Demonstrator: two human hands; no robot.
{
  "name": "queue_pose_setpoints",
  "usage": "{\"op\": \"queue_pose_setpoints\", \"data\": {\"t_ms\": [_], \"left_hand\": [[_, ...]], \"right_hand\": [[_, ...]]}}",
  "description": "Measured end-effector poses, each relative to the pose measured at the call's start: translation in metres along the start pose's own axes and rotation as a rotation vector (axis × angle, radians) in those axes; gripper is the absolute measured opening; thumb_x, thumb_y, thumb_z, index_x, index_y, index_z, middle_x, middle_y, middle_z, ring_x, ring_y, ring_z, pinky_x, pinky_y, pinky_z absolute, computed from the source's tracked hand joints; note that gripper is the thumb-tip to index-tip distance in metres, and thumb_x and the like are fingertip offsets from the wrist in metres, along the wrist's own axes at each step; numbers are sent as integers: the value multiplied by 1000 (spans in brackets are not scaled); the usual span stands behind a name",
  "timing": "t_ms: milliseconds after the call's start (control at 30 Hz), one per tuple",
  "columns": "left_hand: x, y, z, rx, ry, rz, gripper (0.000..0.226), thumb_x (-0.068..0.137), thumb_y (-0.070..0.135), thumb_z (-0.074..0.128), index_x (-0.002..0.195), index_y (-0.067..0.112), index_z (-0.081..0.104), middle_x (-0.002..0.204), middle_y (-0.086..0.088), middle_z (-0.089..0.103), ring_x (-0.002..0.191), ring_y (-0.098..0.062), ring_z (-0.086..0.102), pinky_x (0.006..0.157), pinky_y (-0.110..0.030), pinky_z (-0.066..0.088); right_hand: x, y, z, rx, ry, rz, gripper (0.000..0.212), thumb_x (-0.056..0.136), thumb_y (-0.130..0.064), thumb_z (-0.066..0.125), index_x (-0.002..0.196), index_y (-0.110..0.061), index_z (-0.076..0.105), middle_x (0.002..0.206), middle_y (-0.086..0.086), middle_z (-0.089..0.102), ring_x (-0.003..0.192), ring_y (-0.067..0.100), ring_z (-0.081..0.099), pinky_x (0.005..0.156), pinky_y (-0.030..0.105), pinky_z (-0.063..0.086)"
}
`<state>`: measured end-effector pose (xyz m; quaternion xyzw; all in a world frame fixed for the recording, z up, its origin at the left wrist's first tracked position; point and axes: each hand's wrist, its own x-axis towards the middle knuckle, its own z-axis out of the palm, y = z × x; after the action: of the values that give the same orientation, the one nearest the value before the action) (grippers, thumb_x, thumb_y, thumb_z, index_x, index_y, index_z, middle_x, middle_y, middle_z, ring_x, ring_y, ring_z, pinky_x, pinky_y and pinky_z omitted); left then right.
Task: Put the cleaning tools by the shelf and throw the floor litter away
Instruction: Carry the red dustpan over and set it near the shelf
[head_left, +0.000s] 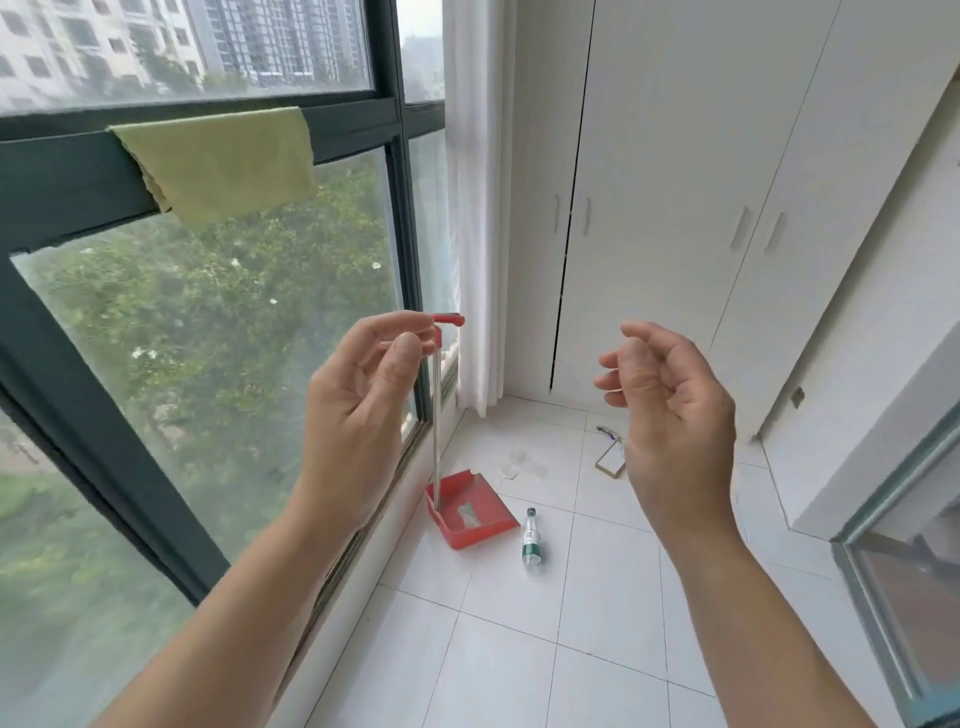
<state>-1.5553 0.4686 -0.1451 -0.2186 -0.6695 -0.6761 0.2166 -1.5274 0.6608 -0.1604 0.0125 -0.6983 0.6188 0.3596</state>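
White floor tiles (519, 649) carry red dustpan (470, 517) holding litter.

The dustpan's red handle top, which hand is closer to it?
Left. The left hand has its fingertips right at the dustpan's red handle top, seemingly touching it. The right hand hangs empty off to the right, well apart.

Red dustpan (470, 506) stands upright by window; plastic bottle (531, 540) lies beside it.
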Motion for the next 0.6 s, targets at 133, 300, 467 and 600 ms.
{"op": "queue_pose_setpoints", "data": {"t_ms": [133,300,467,600], "left_hand": [[49,-35,28,12,18,12,15,95,16,48,101,18,61,88,17,70,87,-4,65,83,-17,49],[96,-83,44,48,59,-18,15,96,13,48,98,19,61,83,19,70,83,0,65,81,-13,47],[145,-145,45,114,91,-79,19,96,7,48,96,21,61,78,21,70,81,2,64,82,-15,47],[184,-201,40,163,100,-142,18,96,12,50,95,25,62,79,22,69,83,-1,64,85,-21,48]], "right_hand": [[63,34,8,8,-50,-9,21,94,-30,51,110,-20,60,88,-2,66,74,2,64,74,22,53],[123,73,27,-21,-99,-14,32,88,-45,51,109,-22,61,88,0,66,79,12,65,76,27,55],[174,117,53,-39,-159,2,34,83,-53,48,106,-30,60,89,1,67,86,21,65,81,38,55],[210,153,82,-56,-199,20,35,82,-54,48,106,-30,60,90,1,67,87,22,65,83,39,55]]}}
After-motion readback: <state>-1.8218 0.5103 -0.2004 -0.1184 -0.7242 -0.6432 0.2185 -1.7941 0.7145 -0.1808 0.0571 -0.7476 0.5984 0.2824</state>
